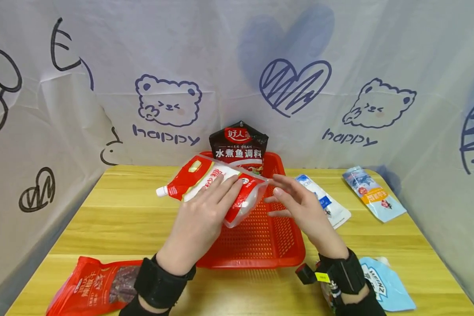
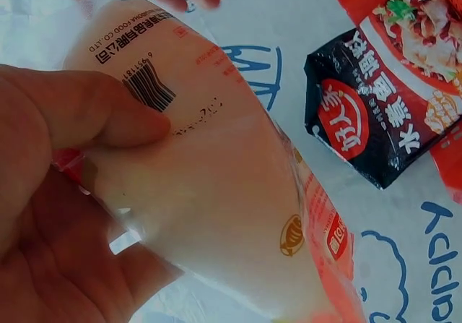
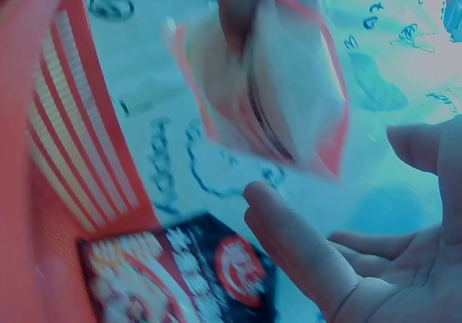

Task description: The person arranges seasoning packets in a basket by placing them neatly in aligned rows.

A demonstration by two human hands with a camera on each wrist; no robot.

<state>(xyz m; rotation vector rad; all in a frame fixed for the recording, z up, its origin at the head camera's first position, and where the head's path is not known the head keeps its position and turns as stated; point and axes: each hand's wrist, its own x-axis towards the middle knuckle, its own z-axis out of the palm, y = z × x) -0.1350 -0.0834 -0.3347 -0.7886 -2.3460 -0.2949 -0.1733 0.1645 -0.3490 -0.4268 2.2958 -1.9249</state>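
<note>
My left hand grips a red-and-white sugar pouch with a white spout cap, tilted above the red basket. In the left wrist view, the thumb presses the pouch's clear back, beside a barcode; the fingers lie on its other side. My right hand is at the pouch's bottom corner, fingers spread and holding nothing. The right wrist view shows its fingers apart from the pouch. Inside the basket, a black-and-red seasoning pouch stands upright against the back wall.
Right of the basket lie a white-and-blue packet and a blue-and-orange packet. A light-blue Heinz pouch is near the right wrist. At the front left lies a red bag with a clear window. A printed curtain closes off the back.
</note>
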